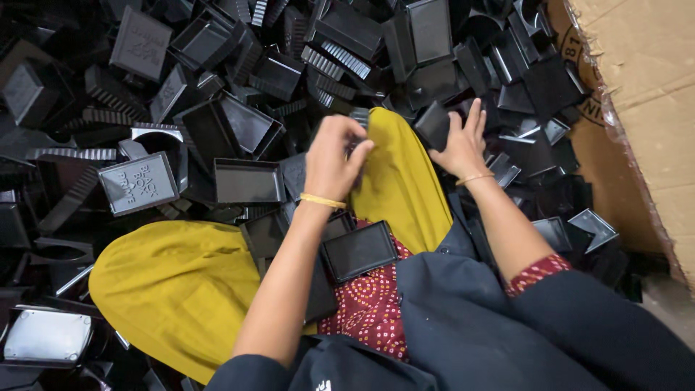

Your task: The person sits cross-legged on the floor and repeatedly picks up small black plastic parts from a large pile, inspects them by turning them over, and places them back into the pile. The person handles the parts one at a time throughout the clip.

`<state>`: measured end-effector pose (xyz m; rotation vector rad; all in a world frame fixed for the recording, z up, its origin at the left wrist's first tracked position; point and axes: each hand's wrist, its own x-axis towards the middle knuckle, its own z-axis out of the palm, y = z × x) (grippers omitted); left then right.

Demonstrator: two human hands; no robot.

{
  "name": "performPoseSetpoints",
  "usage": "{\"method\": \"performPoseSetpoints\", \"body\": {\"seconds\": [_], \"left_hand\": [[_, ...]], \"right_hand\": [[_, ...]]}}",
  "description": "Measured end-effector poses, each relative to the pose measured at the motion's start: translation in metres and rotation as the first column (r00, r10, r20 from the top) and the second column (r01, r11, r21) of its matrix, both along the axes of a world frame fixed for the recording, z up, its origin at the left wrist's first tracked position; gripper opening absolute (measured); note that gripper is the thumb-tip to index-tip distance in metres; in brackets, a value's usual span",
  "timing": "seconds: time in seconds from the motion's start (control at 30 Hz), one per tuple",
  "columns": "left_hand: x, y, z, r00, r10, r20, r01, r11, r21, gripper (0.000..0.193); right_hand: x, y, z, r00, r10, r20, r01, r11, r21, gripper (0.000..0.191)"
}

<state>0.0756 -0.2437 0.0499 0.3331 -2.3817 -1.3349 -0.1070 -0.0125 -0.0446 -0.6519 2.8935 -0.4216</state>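
I sit among a heap of black plastic trays and lids [246, 181], my legs in yellow trousers [174, 282]. My left hand [334, 158] is curled over my knee, fingers pinched on a small black plastic piece [357, 145]. My right hand [462, 141] reaches into the pile beyond my knee, fingers spread, gripping a black square tray [434, 124]. A black rectangular lid [360, 250] rests on my lap against the red patterned cloth.
Black trays and ribbed lids [333, 61] cover the floor all round, some upside down. A torn cardboard sheet [637, 87] lies along the right side. A glossy grey lid [47, 334] lies at the lower left.
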Motion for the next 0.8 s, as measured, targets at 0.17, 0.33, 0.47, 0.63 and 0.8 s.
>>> {"method": "performPoseSetpoints", "body": {"seconds": [0.17,0.33,0.47,0.63,0.8], "left_hand": [[0.002,-0.013,0.015,0.982,0.015,-0.188,0.097,0.817,0.569,0.061],[0.004,-0.013,0.027,0.963,0.054,-0.263,0.223,0.385,0.895,0.068],[0.001,-0.013,0.032,0.934,0.114,-0.339,0.338,0.028,0.941,0.066],[-0.012,0.001,0.027,0.959,0.108,-0.263,0.241,0.186,0.953,0.069],[-0.017,0.018,0.020,0.955,-0.016,-0.296,0.270,0.461,0.845,0.063]], "right_hand": [[0.008,0.016,0.037,0.998,0.000,0.067,0.028,0.909,-0.417,0.083],[0.054,-0.002,0.101,0.810,0.305,0.501,0.346,0.442,-0.828,0.053],[0.088,-0.024,0.138,0.725,0.430,0.538,0.347,0.447,-0.825,0.058],[0.110,-0.052,0.155,0.803,0.440,0.403,0.123,0.539,-0.834,0.070],[0.114,-0.063,0.147,0.895,0.338,0.292,-0.006,0.664,-0.748,0.076]]}}
